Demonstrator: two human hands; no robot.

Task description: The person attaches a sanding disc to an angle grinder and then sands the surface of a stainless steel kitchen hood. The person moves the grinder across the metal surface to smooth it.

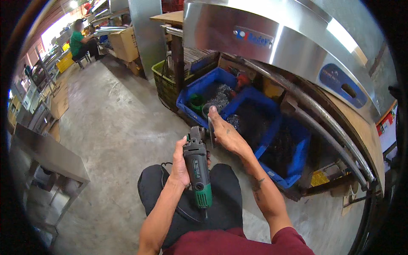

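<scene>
A green and dark grey angle grinder (196, 170) lies above my lap, its head pointing away from me. My left hand (180, 166) is wrapped round the grinder's body from the left, with fingertips showing on its right side. At the head, a thin dark disc (211, 131) stands edge-on. My right hand (226, 135) is closed on that disc from the right, thumb pointing up; its other fingers are mostly hidden. A thin black cord (183, 211) loops over my left thigh from the grinder's rear.
Blue bins (187, 109) with small metal parts stand ahead to the right, beside a yellow-green crate (163, 87). Above them, a bench with a metal pipe (325, 129) carries a large stainless steel panel (225, 27). A metal stand (63, 161) is at left. A seated person (77, 44) is far off.
</scene>
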